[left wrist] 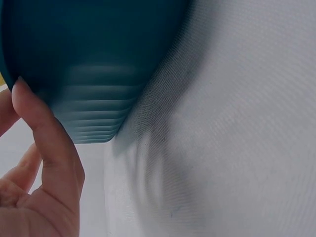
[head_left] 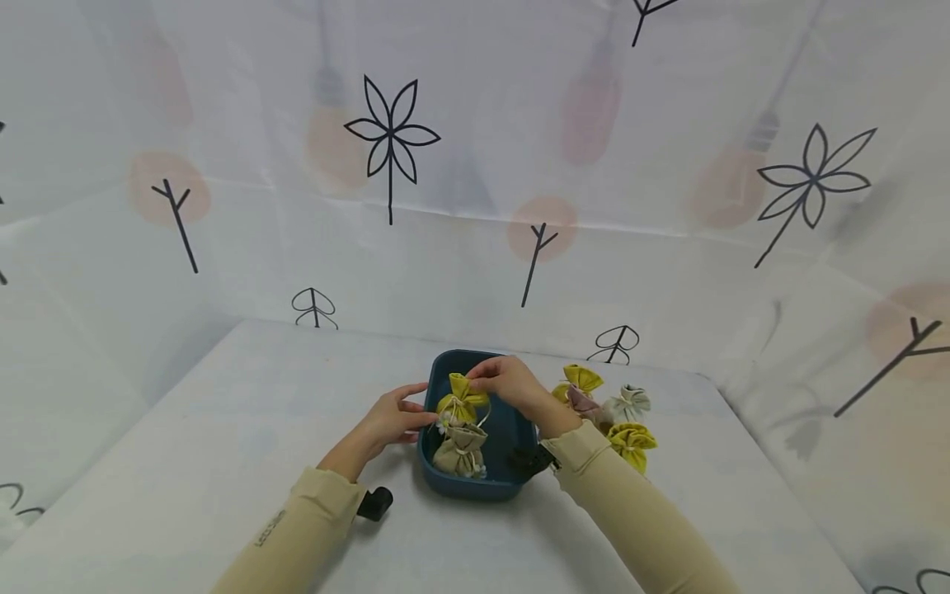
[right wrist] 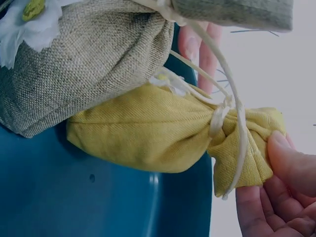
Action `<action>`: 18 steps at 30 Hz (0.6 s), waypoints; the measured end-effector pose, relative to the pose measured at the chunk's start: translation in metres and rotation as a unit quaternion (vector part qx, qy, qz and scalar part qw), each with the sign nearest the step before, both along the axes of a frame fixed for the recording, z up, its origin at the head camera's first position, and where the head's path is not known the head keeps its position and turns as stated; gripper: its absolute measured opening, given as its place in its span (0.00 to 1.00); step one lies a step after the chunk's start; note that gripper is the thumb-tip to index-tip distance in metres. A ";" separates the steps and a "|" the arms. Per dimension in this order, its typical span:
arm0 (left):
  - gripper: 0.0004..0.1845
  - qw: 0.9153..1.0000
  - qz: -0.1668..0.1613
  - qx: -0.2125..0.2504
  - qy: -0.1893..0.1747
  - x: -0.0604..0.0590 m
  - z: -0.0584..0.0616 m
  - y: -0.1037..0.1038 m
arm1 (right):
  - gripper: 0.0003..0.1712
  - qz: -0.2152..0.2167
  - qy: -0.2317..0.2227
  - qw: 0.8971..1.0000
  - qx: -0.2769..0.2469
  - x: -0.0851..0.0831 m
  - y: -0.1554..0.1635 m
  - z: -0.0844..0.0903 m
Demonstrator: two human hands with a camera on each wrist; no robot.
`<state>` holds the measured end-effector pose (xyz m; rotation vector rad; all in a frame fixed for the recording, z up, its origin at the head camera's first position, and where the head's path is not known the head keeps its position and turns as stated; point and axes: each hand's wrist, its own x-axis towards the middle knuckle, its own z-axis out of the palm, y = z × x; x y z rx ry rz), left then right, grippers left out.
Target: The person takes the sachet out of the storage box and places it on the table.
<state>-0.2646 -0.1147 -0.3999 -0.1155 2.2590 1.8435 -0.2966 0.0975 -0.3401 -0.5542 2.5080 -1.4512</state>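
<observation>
The right hand (head_left: 512,384) is pinching the gathered top of a yellow pouch (head_left: 460,398) between thumb and fingertips (right wrist: 291,163); the pouch is lying inside a blue tray (head_left: 512,433), its body resting against the tray's left wall and touching a burlap pouch (head_left: 462,450) with a white flower that is sitting nearer the person. The left hand (head_left: 393,417) is resting with relaxed, nearly straight fingers (left wrist: 42,133) against the tray's outer left wall, gripping nothing. The right half of the tray's floor is lying bare, leaving room beside the two pouches. More pouches (head_left: 609,408), yellow, pink and pale, are bunching together on the white table (head_left: 223,429) just right of the tray, partly hidden behind the right sleeve. The table's left side is lying open. A patterned curtain (head_left: 475,165) is closing in the back and both sides.
</observation>
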 end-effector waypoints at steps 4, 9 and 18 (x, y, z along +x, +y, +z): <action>0.34 1.000 0.000 0.003 0.003 -0.001 -0.001 0.000 | 0.09 -0.025 0.008 1.000 0.001 -0.001 0.002 0.001; 0.35 1.000 -0.002 0.003 0.006 0.000 -0.002 -0.001 | 0.09 -0.045 0.021 0.999 -0.014 0.001 0.004 0.007; 0.34 1.000 -0.003 0.006 0.008 -0.001 -0.003 -0.001 | 0.09 -0.072 0.042 0.996 -0.036 0.007 0.008 0.022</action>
